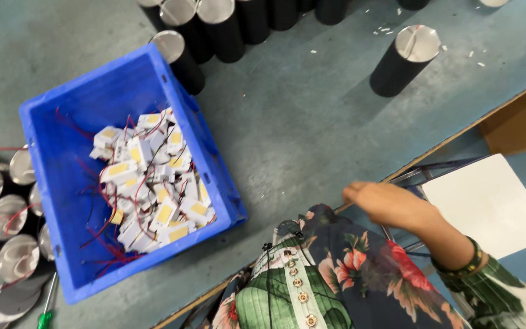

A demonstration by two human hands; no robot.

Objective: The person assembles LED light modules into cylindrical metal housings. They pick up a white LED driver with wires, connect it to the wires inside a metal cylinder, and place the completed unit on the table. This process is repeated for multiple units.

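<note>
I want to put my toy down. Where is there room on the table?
The biggest bare patch of the table lies between the blue bin, the row of black cylinders at the top and the lone black cylinder. Left of the bin it is crowded with silver-topped cans. The right hand hovers at the table edge.

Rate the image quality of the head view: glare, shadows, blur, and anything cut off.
Head view: lit from overhead, with bright glare on the silver tops of the black cylinders and soft shadows beside them; the right hand is slightly blurred at the table edge; the blue bin and its white modules are sharp; the left hand is out of frame.
</note>
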